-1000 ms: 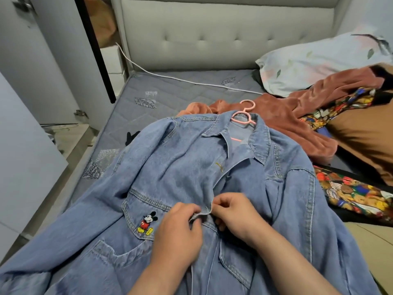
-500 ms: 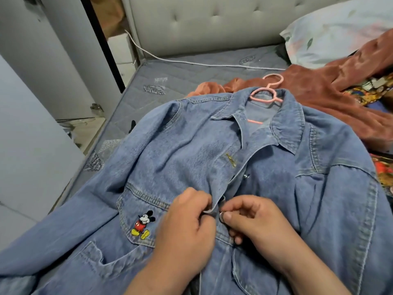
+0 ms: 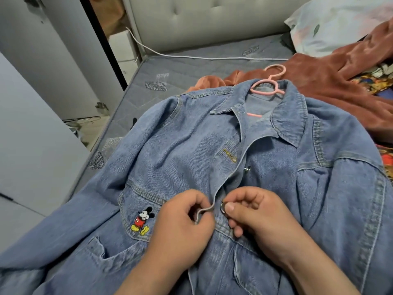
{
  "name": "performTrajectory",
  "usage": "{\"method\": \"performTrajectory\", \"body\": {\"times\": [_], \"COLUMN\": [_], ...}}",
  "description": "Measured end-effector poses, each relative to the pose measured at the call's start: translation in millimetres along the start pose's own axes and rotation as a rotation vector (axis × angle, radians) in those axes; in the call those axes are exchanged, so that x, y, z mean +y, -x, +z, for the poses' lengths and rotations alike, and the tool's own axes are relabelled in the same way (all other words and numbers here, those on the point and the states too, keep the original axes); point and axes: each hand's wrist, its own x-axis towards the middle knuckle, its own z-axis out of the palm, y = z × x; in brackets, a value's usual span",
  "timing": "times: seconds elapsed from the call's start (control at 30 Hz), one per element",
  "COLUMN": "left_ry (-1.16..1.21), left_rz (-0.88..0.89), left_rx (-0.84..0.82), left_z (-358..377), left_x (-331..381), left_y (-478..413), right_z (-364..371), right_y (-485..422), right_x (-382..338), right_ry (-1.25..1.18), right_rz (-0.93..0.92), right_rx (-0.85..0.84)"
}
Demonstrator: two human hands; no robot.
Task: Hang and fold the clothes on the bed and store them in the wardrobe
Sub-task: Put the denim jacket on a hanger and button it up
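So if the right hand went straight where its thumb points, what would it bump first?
Probably the denim jacket's front edge, pinched by the left hand, right beside the button the right hand pinches. Depth is hard to judge.

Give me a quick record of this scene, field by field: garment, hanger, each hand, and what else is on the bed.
garment: denim jacket, front up on the bed, front open
hanger: pink hanger inside the collar, hook lying above it
left: left hand pinches the jacket's front edge
right: right hand pinches a metal button beside that edge, not yet fastened
also on bed: rust-coloured garment, pillow
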Motion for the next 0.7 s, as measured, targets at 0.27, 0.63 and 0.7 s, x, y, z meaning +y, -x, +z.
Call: {"method": "performTrajectory", "body": {"times": [0.27,0.63,0.7], "left_ry": [0.055,0.225,0.256], "left_rz": [-0.034,-0.218,-0.231], "left_rx": [0.034,-0.158,-0.134], "left_z": [0.9,-12.5,-10.2], "left_x": [10.8,17.7,17.3], "left_y": [1.0,-4.9,-4.2], "right_z": [0.5,-0.7,-1.1], "right_y": [1.8,4.3,4.0], "right_x": [-2.3,-3.3,-2.3], "right_ry": [0.074,0.079,0.092], "right_rz": [-0.01,-0.018,-0.017], "right_rx": [-0.019,-0.006,0.005]}}
